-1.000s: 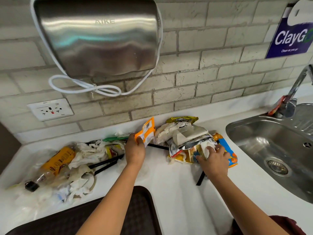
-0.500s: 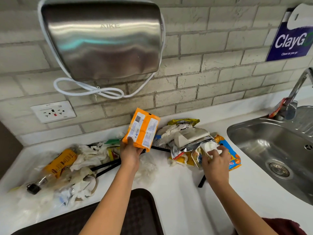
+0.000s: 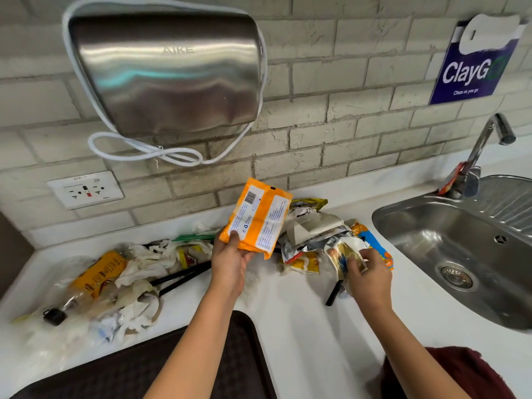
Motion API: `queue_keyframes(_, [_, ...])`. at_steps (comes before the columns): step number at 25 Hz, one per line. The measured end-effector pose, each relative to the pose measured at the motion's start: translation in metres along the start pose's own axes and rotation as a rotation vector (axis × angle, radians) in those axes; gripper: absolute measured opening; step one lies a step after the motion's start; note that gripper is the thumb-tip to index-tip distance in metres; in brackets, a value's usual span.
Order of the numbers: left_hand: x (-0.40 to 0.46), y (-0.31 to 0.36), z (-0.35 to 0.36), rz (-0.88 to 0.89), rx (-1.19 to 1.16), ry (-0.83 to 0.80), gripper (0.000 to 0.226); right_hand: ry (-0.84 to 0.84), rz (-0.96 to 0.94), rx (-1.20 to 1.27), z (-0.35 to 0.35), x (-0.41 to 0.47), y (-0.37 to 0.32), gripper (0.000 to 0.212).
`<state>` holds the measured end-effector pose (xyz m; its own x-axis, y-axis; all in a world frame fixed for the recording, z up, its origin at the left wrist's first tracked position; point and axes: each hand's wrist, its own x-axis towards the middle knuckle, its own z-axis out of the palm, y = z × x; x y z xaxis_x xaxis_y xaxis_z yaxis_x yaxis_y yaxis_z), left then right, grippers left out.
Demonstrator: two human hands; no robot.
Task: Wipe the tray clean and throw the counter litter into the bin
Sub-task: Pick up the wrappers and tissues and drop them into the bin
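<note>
Dark tray (image 3: 121,372) at counter (image 3: 302,326) front edge. Litter pile (image 3: 121,277) along back-left, wrappers (image 3: 311,234) back-center. Left hand (image 3: 230,263) gripping orange pack (image 3: 256,217), lifted. Right hand (image 3: 371,277) pinching crumpled wrapper (image 3: 344,251) beside sink (image 3: 460,254).

Left hand (image 3: 230,263) gripping orange packet (image 3: 256,218), right hand (image 3: 370,276) pinching wrapper (image 3: 344,254) — white counter (image 3: 302,326)

Steel, plastic and paper on a smooth white counter (image 3: 302,326)

Dryer (image 3: 167,73) and sink (image 3: 460,243) are brushed, shiny metal; the orange pack (image 3: 256,217) is glossy plastic film; tissues (image 3: 138,272) are crumpled matt paper; the tray (image 3: 121,367) is dark, textured plastic; the wall (image 3: 345,116) is rough brick; the red cloth (image 3: 472,370) is soft, fuzzy.
</note>
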<state>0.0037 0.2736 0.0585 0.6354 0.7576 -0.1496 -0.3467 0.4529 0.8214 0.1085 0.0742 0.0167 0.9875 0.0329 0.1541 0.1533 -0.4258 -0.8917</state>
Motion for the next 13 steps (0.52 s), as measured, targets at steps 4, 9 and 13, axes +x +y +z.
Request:
queue_keyframes(4, [-0.034, 0.003, -0.005, -0.009, -0.002, -0.016, 0.029, -0.001, 0.049, 0.029, -0.024, -0.018, 0.003, 0.013])
queue_keyframes(9, [-0.079, 0.000, -0.014, -0.043, -0.052, -0.043, 0.030, -0.022, 0.075, 0.090, -0.056, -0.041, 0.015, 0.013])
queue_keyframes(13, [-0.115, -0.005, -0.019, -0.111, -0.065, -0.067, 0.029, -0.080, 0.035, 0.228, -0.080, -0.066, 0.016, 0.008])
